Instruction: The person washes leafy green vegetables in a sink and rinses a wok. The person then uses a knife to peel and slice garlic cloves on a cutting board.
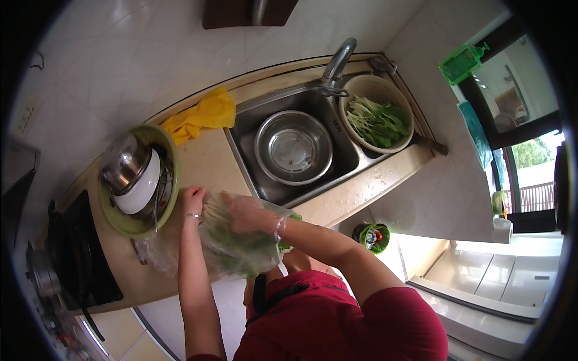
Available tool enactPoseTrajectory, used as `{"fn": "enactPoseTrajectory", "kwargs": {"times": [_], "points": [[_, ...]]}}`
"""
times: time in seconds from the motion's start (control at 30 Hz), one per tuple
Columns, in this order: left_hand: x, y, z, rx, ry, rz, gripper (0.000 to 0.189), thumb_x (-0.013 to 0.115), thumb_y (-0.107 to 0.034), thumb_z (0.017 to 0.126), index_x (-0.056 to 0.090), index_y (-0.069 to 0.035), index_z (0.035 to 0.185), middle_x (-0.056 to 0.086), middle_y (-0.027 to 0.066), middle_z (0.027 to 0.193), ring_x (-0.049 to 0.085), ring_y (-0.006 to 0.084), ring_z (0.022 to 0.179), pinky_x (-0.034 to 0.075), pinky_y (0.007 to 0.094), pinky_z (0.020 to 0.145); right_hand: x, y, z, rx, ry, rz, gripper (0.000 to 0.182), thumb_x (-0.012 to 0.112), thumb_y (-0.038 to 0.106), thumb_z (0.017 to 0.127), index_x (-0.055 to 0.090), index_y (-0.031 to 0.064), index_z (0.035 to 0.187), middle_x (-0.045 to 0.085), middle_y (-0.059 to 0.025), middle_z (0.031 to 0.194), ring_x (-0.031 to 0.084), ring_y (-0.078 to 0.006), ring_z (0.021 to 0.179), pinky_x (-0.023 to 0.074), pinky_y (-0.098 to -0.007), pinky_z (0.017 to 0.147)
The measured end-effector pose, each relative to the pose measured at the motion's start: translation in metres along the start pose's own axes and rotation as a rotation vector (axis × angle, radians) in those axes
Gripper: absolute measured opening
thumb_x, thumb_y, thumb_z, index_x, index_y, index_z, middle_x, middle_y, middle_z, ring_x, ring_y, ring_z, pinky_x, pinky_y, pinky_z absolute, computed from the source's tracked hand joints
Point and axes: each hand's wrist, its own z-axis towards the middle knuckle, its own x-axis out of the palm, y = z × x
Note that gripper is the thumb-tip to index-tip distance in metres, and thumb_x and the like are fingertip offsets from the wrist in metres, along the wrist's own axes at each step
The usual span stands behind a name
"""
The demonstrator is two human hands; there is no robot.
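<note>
A clear plastic bag (212, 252) of leafy green vegetables lies at the counter's front edge, its mouth towards my body. Inside it, my right hand (250, 214) reaches among the pale stems; the film and leaves blur its fingers, so its grip cannot be told. My left hand (194, 200) is closed at the bag's far left corner, by the stems, pinching the film. A steel basin (293, 148) with some water rests in the sink (267, 193). Right of it, a round colander (350, 131) holds loose leafy greens (384, 126).
A green tub (174, 194) with bowls stands left of my left hand. Behind it lies a yellow cloth (203, 115). The faucet (336, 65) rises behind the sink. A black stove (95, 252) is at far left, a small bin (375, 238) below right.
</note>
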Motion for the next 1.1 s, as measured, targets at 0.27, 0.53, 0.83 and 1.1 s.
{"fn": "enactPoseTrajectory", "kwargs": {"times": [0.27,0.53,0.83,1.1], "points": [[0.012,-0.014,0.010,0.008,-0.129,0.115,0.018,0.057,-0.016,0.077,0.055,0.001,0.073,0.054,0.0042,0.061,0.048,0.0131,0.056,0.041,0.0278,0.054,0.014,-0.039,-0.034,-0.279,-0.116,0.092,0.082,0.060,0.020,0.061,0.017,-0.0044,0.127,0.048,-0.0285,0.101,0.050,-0.0393,0.091,0.0419,-0.0412,0.078],[0.010,-0.023,0.002,-0.134,-0.249,0.124,0.020,0.055,-0.019,0.079,0.057,0.000,0.075,0.051,0.0012,0.061,0.044,0.0117,0.054,0.038,0.0269,0.050,-0.011,-0.068,-0.072,-0.364,0.073,0.375,0.087,0.063,0.020,0.061,0.016,0.0016,0.131,0.043,-0.0284,0.115,0.048,-0.0365,0.102,0.0371,-0.0372,0.089],[-0.011,0.035,0.024,-0.103,-0.422,0.065,0.018,0.054,-0.019,0.080,0.057,-0.003,0.074,0.046,-0.0009,0.058,0.044,0.0107,0.050,0.037,0.0259,0.044,-0.082,-0.118,-0.102,-0.261,0.262,0.667,0.078,0.061,0.013,0.058,0.030,0.0030,0.128,0.052,-0.0149,0.110,0.050,-0.0209,0.100,0.0375,-0.0283,0.087],[-0.014,0.039,0.012,-0.066,-0.463,0.080,0.016,0.054,-0.017,0.079,0.057,-0.003,0.072,0.050,0.0000,0.059,0.044,0.0098,0.051,0.036,0.0258,0.046,-0.115,-0.154,-0.105,-0.334,0.466,0.530,0.081,0.058,0.009,0.057,0.025,0.0023,0.131,0.048,-0.0159,0.116,0.047,-0.0192,0.105,0.0345,-0.0279,0.091]]}}
